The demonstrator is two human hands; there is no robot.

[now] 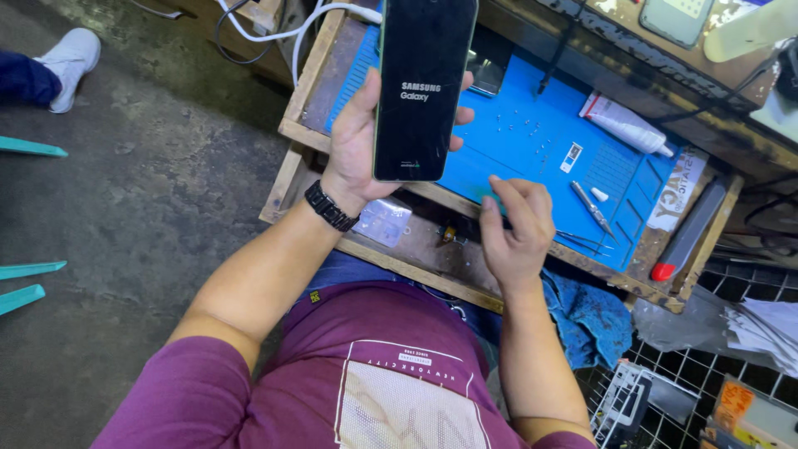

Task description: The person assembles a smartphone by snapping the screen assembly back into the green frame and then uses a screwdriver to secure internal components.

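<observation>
Wrapped around a dark smartphone (422, 87), the left hand (359, 137) held it upright above the wooden workbench (303, 79), screen lit and facing the camera. The right hand (515, 229) rested with loosely curled, empty fingers at the near edge of the blue work mat (532, 137). Tiny screws (524, 125) lay scattered on the mat, beside a white glue tube (623, 125), a metal tool (592, 208) and tweezers (582, 241). A blue cloth (590, 320) hung below the bench, and a white cable (274, 33) trailed behind the phone.
</observation>
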